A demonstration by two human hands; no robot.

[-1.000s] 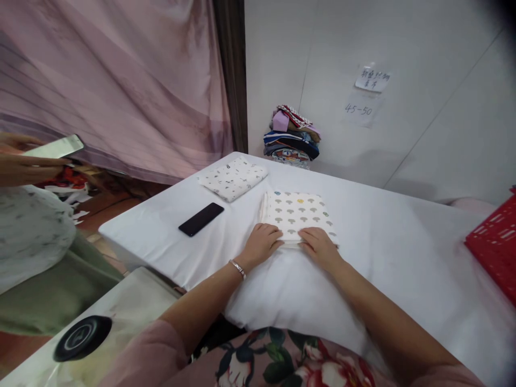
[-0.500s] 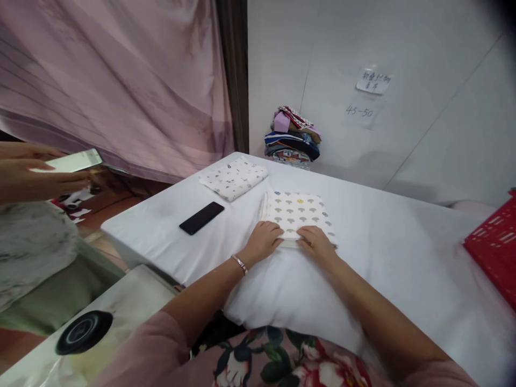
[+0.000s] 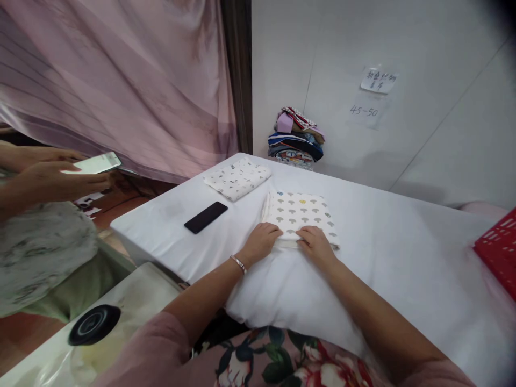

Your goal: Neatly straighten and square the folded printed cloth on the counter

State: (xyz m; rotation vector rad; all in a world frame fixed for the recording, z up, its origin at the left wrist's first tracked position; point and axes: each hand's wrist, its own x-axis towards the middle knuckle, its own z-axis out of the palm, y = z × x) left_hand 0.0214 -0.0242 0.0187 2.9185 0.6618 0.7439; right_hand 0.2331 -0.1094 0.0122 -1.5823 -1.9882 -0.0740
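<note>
1. Head cam: left hand & right hand are resting fingers-down on near edge of folded patterned cloth, pressing, not gripping.
2. Cloth is lying mid-table on white tablecloth, w/ black phone and second folded cloth to its left.
3. Step, prob.: flattening the fold; next move is calling for even pressure or a grip on the edge.
4. Co-worker's hand is holding another phone, far left.

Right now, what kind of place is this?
Probably a cloth-folding work spot: two hands press a folded mushroom-print white cloth on a white-covered table, a stack of folded colourful clothes sits by the wall, and handwritten paper notes hang above.
</note>
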